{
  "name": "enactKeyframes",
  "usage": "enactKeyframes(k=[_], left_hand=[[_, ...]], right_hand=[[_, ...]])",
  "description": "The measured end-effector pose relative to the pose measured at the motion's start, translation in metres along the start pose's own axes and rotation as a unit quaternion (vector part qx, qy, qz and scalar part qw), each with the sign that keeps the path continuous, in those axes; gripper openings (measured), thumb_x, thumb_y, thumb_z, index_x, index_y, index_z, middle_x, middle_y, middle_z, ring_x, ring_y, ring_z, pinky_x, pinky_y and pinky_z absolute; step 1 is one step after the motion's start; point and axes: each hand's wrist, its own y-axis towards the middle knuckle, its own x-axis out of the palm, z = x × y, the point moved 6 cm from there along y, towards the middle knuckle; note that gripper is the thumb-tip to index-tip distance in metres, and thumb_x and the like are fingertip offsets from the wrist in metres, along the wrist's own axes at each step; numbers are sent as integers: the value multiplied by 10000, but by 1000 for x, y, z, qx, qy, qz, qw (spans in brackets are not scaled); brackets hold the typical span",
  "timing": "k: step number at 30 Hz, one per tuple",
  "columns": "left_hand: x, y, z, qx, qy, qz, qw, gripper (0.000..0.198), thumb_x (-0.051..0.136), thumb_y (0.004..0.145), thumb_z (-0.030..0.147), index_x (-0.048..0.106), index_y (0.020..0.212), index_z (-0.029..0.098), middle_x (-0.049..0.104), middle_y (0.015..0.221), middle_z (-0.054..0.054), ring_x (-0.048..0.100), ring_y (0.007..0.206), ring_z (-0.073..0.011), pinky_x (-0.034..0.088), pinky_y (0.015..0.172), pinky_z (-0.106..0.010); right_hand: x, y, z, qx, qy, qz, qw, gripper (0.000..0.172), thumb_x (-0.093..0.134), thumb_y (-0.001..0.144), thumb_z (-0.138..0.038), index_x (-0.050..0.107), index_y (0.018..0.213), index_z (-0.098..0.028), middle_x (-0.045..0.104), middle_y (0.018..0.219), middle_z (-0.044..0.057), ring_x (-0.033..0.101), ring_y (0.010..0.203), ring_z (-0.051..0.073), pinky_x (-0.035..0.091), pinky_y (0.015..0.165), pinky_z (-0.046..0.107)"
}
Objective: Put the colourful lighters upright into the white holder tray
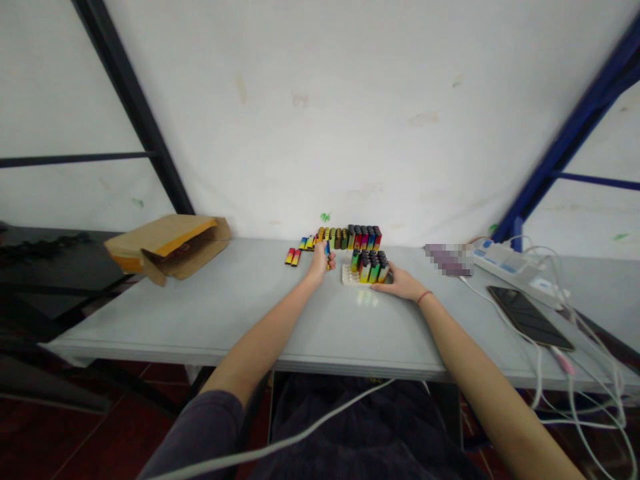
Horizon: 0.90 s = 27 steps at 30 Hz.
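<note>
My left hand (321,261) is closed around a lighter (327,250) with a blue and yellow body, held just left of a white tray. That tray (351,277) has rows of holes, and several upright lighters (371,267) with black tops fill its right part. At the tray's right end, my right hand (400,283) grips its edge, thumb along the front; some fingers are hidden behind it. Two red and yellow lighters (293,257) lie flat to the left of my left hand. Behind the tray stands another block of upright lighters (364,237).
An open cardboard box (173,243) lies on its side at the table's left. To the right are a phone (530,317), a white power strip (517,270), a blurred purplish item (449,259) and loose white cables. A white wall rises behind the grey table (320,333).
</note>
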Motion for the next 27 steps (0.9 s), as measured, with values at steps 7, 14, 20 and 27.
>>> enactKeyframes(k=[7,14,20,27], left_hand=[[19,-7,14,222,246,-73,941,231,633,872,392,653,944,174,670,1097,-102,592,1120,-227,472,973,-324],[30,-14,-2,254,308,-155,904,247,643,865,312,707,1059,173,689,1144,-113,620,1087,-238,470,1027,-382],[31,-18,1,261,359,-147,884,273,585,898,244,656,1158,205,685,1135,-88,649,994,-206,508,945,-344],[36,-26,5,298,410,-165,846,260,558,915,235,646,1158,212,674,1073,-69,634,1001,-213,473,978,-346]], right_hand=[[0,3,1,-1,-1,-3,1000,833,793,718,-524,468,1394,-161,635,1352,160,629,1211,330,483,1075,498],[1,2,0,-9,14,3,1000,738,805,722,-476,511,1343,-205,660,1324,133,642,1187,335,494,1052,522],[3,3,4,-10,8,6,1000,699,804,726,-474,530,1312,-211,679,1286,123,650,1167,330,504,1036,516],[5,4,6,-14,8,3,1000,715,793,732,-486,512,1322,-195,657,1316,130,632,1194,323,493,1055,493]])
